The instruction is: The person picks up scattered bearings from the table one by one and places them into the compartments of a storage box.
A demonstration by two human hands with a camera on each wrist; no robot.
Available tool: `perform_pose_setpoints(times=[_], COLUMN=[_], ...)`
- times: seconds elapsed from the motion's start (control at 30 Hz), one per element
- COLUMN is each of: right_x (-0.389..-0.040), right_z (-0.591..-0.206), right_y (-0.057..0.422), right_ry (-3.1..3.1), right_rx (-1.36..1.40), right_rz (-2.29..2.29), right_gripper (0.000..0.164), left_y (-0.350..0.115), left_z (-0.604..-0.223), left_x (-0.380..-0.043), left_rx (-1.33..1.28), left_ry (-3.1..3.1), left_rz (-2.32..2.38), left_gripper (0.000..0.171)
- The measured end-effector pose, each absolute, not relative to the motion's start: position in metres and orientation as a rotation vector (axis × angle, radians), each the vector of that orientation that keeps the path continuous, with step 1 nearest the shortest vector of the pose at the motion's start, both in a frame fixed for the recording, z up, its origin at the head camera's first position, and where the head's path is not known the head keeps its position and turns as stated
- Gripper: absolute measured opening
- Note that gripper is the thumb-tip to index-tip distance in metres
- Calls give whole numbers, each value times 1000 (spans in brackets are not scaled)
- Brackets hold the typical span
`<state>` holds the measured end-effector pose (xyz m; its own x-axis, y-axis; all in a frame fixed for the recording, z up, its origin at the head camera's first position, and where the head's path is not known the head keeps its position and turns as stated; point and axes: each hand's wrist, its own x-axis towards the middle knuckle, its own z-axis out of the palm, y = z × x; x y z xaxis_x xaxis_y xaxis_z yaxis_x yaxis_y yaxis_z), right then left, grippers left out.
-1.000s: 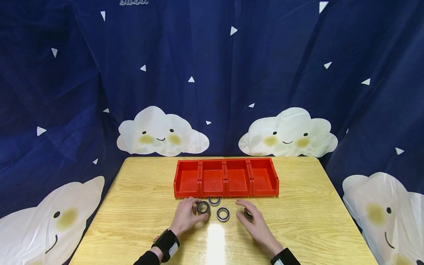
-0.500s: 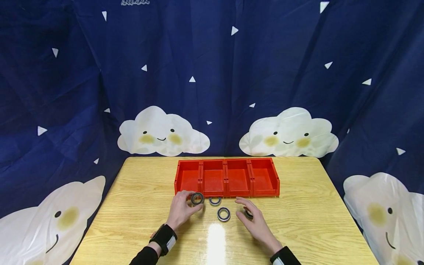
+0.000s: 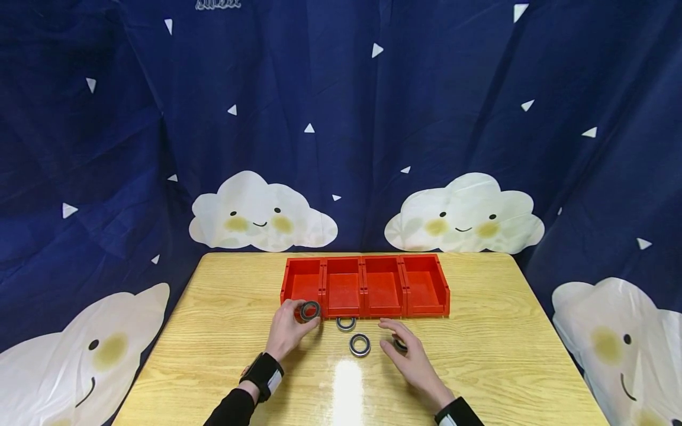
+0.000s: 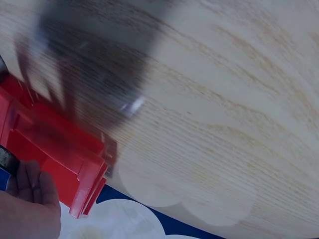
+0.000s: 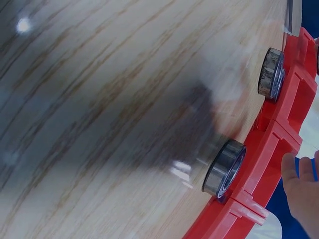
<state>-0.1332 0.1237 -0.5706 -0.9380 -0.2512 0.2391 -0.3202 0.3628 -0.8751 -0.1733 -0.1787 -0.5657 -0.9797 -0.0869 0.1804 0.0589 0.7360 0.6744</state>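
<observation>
My left hand (image 3: 285, 328) pinches a ball bearing (image 3: 310, 310) between thumb and fingers, over the front edge of the leftmost red bin (image 3: 302, 284). In the left wrist view, part of that bearing (image 4: 8, 160) shows at the fingertips. The right hand (image 3: 415, 358) hovers with thumb and fingers apart and holds nothing. A bearing (image 3: 399, 344) lies beneath it, partly hidden by the hand; the right wrist view shows this bearing (image 5: 224, 169) apart from the fingers. Two more bearings lie between the hands: one (image 3: 359, 345) on the table, another (image 3: 346, 323) against the bins' front.
Several red bins stand joined in a row, their open fronts toward me; the second bin (image 3: 343, 290) is beside the leftmost. The wooden table (image 3: 501, 337) carries everything. A dark blue curtain (image 3: 351, 118) with clouds hangs behind it.
My left hand has lifted its bearing away from the other two, moving left and forward to the leftmost bin's front. My right hand and the other bearings have stayed put.
</observation>
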Motion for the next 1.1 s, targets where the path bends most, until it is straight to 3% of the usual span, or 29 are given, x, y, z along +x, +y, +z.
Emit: perform_pose_setpoints(times=[1.1], right_x=[-127], right_z=[-574], right_y=[125], right_ry=[-2555], right_rx=[434], right_rz=[1734], right_gripper=[31], left_y=[-186], left_z=[-562], left_x=[-193], left_rx=[80], left_ry=[-2722], left_rz=[-844], left_gripper=[54])
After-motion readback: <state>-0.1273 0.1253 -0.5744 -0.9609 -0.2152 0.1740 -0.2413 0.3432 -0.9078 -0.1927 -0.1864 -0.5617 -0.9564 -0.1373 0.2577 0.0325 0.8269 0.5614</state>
